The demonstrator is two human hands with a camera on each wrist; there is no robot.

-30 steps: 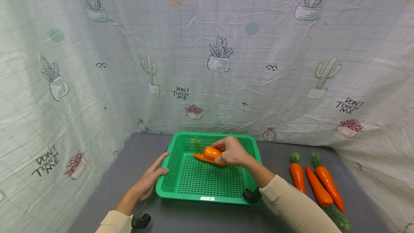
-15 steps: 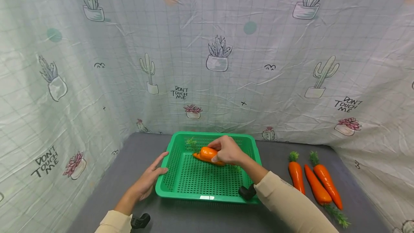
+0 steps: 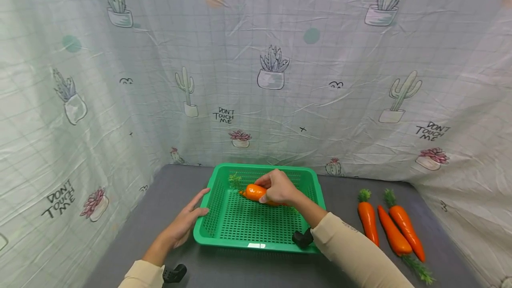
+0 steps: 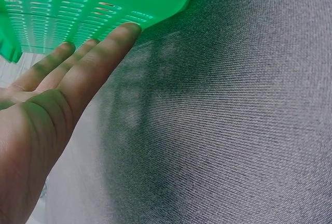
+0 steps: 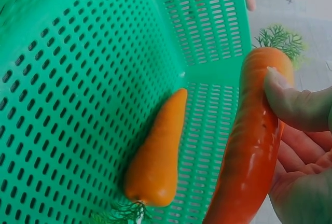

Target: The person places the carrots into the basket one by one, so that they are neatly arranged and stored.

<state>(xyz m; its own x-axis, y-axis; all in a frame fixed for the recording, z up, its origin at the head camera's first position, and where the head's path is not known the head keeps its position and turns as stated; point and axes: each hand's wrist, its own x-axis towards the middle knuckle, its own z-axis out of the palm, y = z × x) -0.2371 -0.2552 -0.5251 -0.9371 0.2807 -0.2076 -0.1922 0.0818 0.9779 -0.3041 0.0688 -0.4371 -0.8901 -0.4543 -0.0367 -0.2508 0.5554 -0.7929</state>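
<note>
A green perforated basket (image 3: 216,199) stands on the grey table. My right hand (image 3: 267,192) is over its far part and grips an orange carrot (image 3: 253,191), whose leafy top (image 3: 234,180) points left. In the right wrist view the thumb (image 5: 290,102) and curled fingers hold this carrot (image 5: 251,146) just above the basket floor (image 5: 78,89). A second, paler carrot (image 5: 155,156) lies there beside it. My left hand (image 3: 195,210) lies flat, its straight fingers (image 4: 88,53) touching the basket's left wall (image 4: 78,6).
Three more carrots (image 3: 367,217) (image 3: 393,231) (image 3: 405,225) lie side by side on the table right of the basket. A cactus-print cloth (image 3: 272,79) closes off the back and both sides. The grey tabletop (image 4: 233,120) shows to the left of the basket.
My right hand has carried the carrot a little to the left and lower inside the basket. The left hand has stayed against the basket's side.
</note>
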